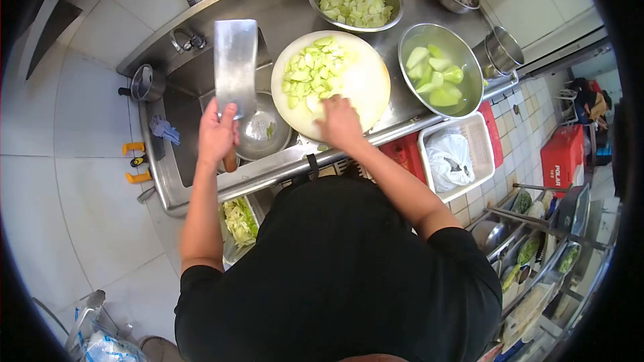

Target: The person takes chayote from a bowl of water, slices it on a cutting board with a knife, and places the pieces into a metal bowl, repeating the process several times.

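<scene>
My left hand (220, 133) is closed around a cleaver (236, 64), whose broad blade points away from me over the sink. The end of its wooden handle (231, 159) shows below my fist. My right hand (341, 123) rests on the near part of a round white cutting board (369, 87), thumb and fingers apart. Its fingertips touch the edge of a pile of chopped pale green vegetable pieces (312, 70). Whether a piece is under the fingers is hidden.
Beyond the board stands a bowl of sliced vegetable (355, 3). To its right, a metal bowl (473, 60) holds larger peeled pieces in water. A colander-like pan (275, 139) sits by the sink (181, 107). Below the counter are a white basket (484, 151) and a vegetable bin (240, 221).
</scene>
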{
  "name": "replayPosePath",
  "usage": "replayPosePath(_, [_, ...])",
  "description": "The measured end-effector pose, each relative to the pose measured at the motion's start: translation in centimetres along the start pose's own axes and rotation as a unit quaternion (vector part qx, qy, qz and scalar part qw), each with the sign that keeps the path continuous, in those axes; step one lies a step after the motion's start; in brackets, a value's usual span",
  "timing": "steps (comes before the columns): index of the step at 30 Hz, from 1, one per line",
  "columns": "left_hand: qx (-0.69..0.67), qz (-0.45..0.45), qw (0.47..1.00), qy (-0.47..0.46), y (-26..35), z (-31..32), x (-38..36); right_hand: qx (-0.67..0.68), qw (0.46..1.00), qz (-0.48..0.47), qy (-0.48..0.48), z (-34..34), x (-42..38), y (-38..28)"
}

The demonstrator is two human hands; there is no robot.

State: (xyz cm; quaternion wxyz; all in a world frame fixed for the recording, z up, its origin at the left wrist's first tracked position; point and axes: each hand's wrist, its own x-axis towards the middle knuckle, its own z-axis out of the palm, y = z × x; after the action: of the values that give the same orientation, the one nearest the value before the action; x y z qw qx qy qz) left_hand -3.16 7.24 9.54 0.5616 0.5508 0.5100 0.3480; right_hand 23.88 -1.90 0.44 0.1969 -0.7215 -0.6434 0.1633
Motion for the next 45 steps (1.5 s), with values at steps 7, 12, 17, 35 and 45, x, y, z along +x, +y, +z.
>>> replayPosePath(7, [0.337, 0.093, 0.935, -0.060, -5.6, 5.1, -2.7, -0.002, 0.995, 0.021, -0.094, -1.0, 0.7, 8.4])
replayPosePath(12, [0.469, -0.053, 0.863, -0.180, -4.0, 8.6, -4.6, -0.038, 0.994, -0.057, -0.086, -2.5, -0.3, 9.2])
replayPosePath(17, [0.494, -0.058, 0.845, -0.199, -4.0, 9.9, -3.2, -0.051, 0.983, -0.069, -0.160, -1.9, 1.9, 9.0])
replayPosePath(35, [0.551, -0.047, 0.805, -0.216, -4.8, 12.9, -2.0, -0.072, 0.973, -0.048, -0.212, -2.0, 4.1, 7.0])
replayPosePath(45, [0.565, -0.033, 0.797, -0.212, -2.7, 13.4, -2.6, -0.047, 0.978, -0.024, -0.200, -1.8, 3.6, 7.3])
